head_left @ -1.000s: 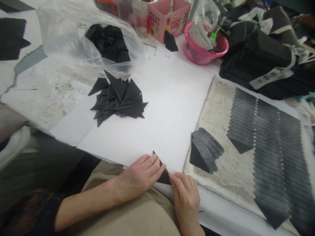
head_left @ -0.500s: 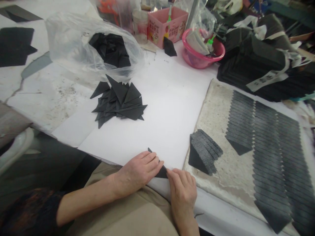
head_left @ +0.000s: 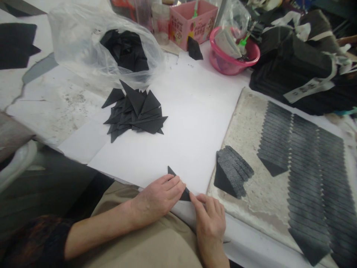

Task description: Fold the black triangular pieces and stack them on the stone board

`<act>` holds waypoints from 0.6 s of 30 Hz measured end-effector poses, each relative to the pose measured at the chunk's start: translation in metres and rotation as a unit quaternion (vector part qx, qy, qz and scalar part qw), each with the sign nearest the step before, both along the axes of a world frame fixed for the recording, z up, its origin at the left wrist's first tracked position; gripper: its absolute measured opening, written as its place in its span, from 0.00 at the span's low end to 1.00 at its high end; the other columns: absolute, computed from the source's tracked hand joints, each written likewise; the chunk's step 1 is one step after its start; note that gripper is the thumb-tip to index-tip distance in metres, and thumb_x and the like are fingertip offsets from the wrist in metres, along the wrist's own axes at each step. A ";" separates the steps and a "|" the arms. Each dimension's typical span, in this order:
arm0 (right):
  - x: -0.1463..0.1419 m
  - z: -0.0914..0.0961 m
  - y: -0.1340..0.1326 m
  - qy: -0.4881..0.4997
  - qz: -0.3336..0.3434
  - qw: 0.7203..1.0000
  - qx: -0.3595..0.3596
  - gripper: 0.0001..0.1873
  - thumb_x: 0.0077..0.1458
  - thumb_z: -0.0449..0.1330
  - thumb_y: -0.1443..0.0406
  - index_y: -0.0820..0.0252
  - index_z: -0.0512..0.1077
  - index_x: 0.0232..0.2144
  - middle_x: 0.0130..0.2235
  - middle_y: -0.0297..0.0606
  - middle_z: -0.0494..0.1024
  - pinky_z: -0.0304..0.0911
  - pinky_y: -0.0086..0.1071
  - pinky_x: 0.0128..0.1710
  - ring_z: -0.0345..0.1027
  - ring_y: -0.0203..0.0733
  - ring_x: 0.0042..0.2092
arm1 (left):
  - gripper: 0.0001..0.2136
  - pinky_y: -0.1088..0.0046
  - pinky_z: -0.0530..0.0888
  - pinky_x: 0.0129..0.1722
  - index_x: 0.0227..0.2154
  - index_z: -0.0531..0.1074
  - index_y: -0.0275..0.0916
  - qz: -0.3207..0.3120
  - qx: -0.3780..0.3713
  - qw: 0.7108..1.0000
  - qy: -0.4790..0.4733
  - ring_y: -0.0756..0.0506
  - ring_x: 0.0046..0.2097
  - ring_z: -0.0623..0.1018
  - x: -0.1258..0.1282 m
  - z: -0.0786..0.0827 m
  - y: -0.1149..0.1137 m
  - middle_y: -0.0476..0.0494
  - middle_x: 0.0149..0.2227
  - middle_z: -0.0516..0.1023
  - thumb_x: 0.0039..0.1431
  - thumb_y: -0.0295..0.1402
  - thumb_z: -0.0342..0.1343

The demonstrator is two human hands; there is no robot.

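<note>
A black triangular piece (head_left: 185, 195) of thin sheet material lies at the near edge of the white paper. Over its middle, my left hand (head_left: 160, 195) is closed, its fingers together and bent down onto the piece; the thumb is hidden. One pointed end sticks out beyond those fingers. At the other corner, my right hand (head_left: 210, 216) pinches the piece between thumb and forefinger, the other fingers curled. Farther up the table is a loose pile of similar black pieces (head_left: 136, 111).
A clear plastic bag (head_left: 75, 41) holds more black pieces. Behind stand a pink box (head_left: 180, 29) and a pink basin (head_left: 223, 67). To the right, a pale board (head_left: 237, 130) carries overlapping rows of dark pieces (head_left: 304, 178) and a small fanned stack (head_left: 232, 169). Bundled black material (head_left: 292, 70) sits beyond.
The view has shifted slightly. My left fingers have slid a little along the piece, so more of its far tip shows. The right hand keeps its pinch at the corner.
</note>
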State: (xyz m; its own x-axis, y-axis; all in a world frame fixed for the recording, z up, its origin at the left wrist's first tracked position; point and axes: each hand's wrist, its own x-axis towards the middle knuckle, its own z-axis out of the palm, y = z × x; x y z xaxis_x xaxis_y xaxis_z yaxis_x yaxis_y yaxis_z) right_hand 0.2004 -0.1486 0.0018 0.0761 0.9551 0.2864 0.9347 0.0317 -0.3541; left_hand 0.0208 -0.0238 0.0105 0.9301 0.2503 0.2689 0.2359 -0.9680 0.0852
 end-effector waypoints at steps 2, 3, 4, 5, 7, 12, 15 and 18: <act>0.001 -0.001 -0.002 0.001 -0.002 1.000 0.008 0.15 0.64 0.52 0.69 0.53 0.74 0.48 0.39 0.38 0.75 0.57 0.36 0.42 0.64 0.40 0.41 | 0.14 0.62 0.70 0.55 0.53 0.68 0.30 0.009 -0.001 1.000 0.001 0.41 0.55 0.72 0.001 0.001 -0.002 0.35 0.50 0.74 0.67 0.25 0.48; 0.002 -0.001 -0.003 0.004 -0.004 1.000 0.012 0.14 0.64 0.53 0.69 0.53 0.74 0.47 0.39 0.38 0.75 0.57 0.36 0.42 0.65 0.40 0.41 | 0.14 0.61 0.70 0.54 0.53 0.68 0.30 0.011 0.000 1.000 0.001 0.41 0.55 0.72 0.001 0.001 -0.003 0.35 0.49 0.74 0.67 0.26 0.49; 0.002 -0.002 -0.004 0.007 -0.005 1.000 0.016 0.13 0.64 0.53 0.69 0.54 0.74 0.46 0.38 0.38 0.75 0.57 0.36 0.41 0.65 0.40 0.40 | 0.14 0.61 0.70 0.54 0.54 0.68 0.30 0.012 0.002 1.000 0.001 0.40 0.55 0.71 0.001 0.001 -0.004 0.35 0.50 0.73 0.67 0.26 0.49; 0.003 -0.002 -0.005 0.011 -0.005 1.000 0.019 0.12 0.64 0.54 0.69 0.55 0.75 0.45 0.38 0.38 0.75 0.57 0.36 0.41 0.64 0.39 0.40 | 0.14 0.60 0.70 0.54 0.54 0.68 0.30 0.012 0.003 1.000 0.001 0.39 0.55 0.71 0.001 0.001 -0.005 0.35 0.50 0.73 0.67 0.26 0.49; 0.004 -0.003 -0.006 0.015 -0.006 1.000 0.018 0.12 0.64 0.54 0.69 0.55 0.75 0.45 0.38 0.38 0.75 0.57 0.35 0.40 0.64 0.39 0.39 | 0.15 0.59 0.70 0.54 0.54 0.68 0.30 0.012 0.010 1.000 0.004 0.38 0.55 0.71 0.003 0.001 -0.007 0.35 0.50 0.73 0.67 0.27 0.49; 0.003 -0.001 -0.007 0.021 -0.007 1.000 0.007 0.12 0.63 0.54 0.70 0.56 0.74 0.46 0.38 0.39 0.75 0.57 0.35 0.40 0.64 0.39 0.40 | 0.12 0.61 0.69 0.54 0.49 0.71 0.29 -0.011 -0.003 1.000 -0.003 0.40 0.54 0.71 0.009 0.003 -0.007 0.36 0.51 0.72 0.67 0.24 0.47; 0.003 0.000 -0.007 0.026 -0.016 0.999 0.017 0.10 0.62 0.56 0.71 0.57 0.75 0.43 0.37 0.38 0.76 0.57 0.35 0.40 0.64 0.39 0.39 | 0.12 0.62 0.70 0.53 0.49 0.71 0.29 -0.029 -0.018 0.999 -0.007 0.42 0.53 0.72 0.011 0.004 -0.005 0.37 0.50 0.73 0.67 0.24 0.47; 0.002 0.001 -0.007 0.036 -0.027 0.999 0.026 0.08 0.61 0.58 0.71 0.57 0.75 0.39 0.36 0.38 0.76 0.57 0.35 0.40 0.65 0.39 0.39 | 0.13 0.61 0.69 0.53 0.52 0.69 0.30 -0.031 -0.017 0.999 -0.008 0.41 0.54 0.71 0.011 0.003 -0.006 0.37 0.49 0.73 0.67 0.24 0.47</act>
